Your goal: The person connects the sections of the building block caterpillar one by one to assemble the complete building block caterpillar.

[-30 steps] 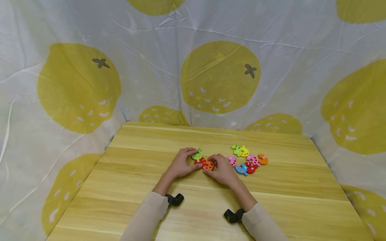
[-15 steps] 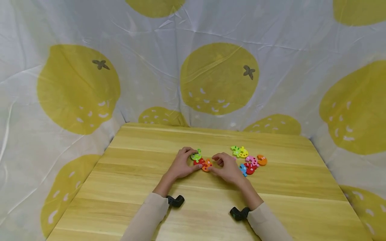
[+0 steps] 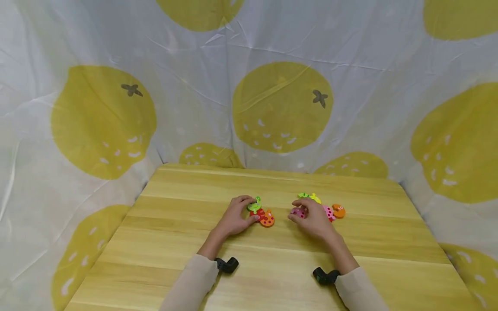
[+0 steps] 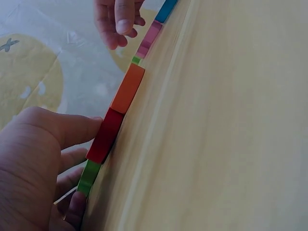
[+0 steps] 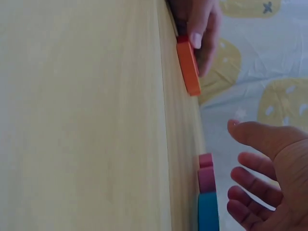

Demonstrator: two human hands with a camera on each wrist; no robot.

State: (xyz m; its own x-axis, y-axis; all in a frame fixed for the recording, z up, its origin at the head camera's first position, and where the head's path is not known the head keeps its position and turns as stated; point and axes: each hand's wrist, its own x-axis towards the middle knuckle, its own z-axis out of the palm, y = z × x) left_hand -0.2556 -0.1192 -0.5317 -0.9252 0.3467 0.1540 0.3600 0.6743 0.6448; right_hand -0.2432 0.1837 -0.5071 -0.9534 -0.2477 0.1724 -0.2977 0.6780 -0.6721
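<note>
- Grasping, in left hand [image 3: 234, 216], green-faced piece [image 3: 254, 205], left of orange spotted piece [image 3: 267, 222], and red piece [image 3: 261, 214], touching its left side.
- Holding nothing in right hand [image 3: 316, 219], loosely spread over pink piece [image 3: 298, 212], right of orange spotted piece.
- Showing on worktop [image 3: 272, 268], farther right of orange spotted piece, a yellow piece [image 3: 315, 198] and an orange piece numbered 10 [image 3: 339, 211].

Your left hand [image 3: 234, 217] grips the green face piece [image 3: 254, 204] and red piece [image 3: 262, 216], orange piece [image 3: 267, 221] touching the red. Your right hand [image 3: 317, 220] is over a pink piece [image 3: 298, 212], can't really tell if touching. All on the wooden worktop [image 3: 268, 276].
</note>
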